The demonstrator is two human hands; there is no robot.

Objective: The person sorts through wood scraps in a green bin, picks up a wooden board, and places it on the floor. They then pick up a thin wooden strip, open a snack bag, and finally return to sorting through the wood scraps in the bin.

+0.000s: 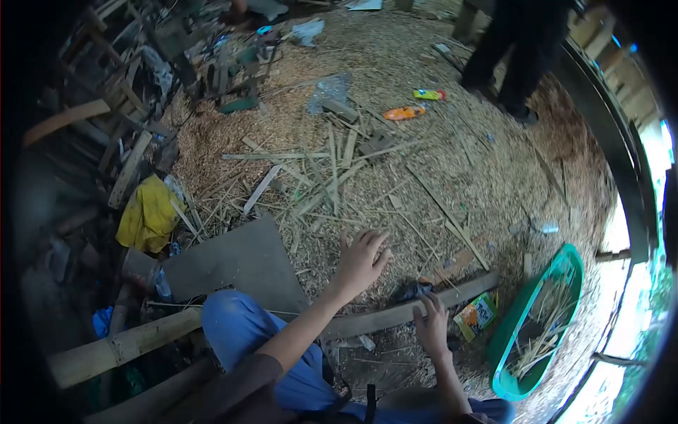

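Note:
My left hand [359, 266] reaches forward over the shavings-covered ground, fingers spread, holding nothing. Lower and to the right, my right hand [432, 329] has its thumb and fingers apart, overlapping the edge of a curved wooden plank [374, 321] that runs across in front of my knees. Just beyond its fingertips lies a dark plastic bag [411, 290]. A yellow and green printed packet [477, 316] rests right of the hand. Left of my left hand is a flat grey board [233, 258], beside my knee in blue trousers [236, 318].
A green tub [503, 367] holding strips and scraps stands at the right. Thin wood strips [332, 169] lie scattered ahead, with an orange wrapper [404, 113] farther off. Yellow cloth [150, 215] and a bamboo pole [127, 346] are at left. A person in dark trousers [519, 56] stands at upper right.

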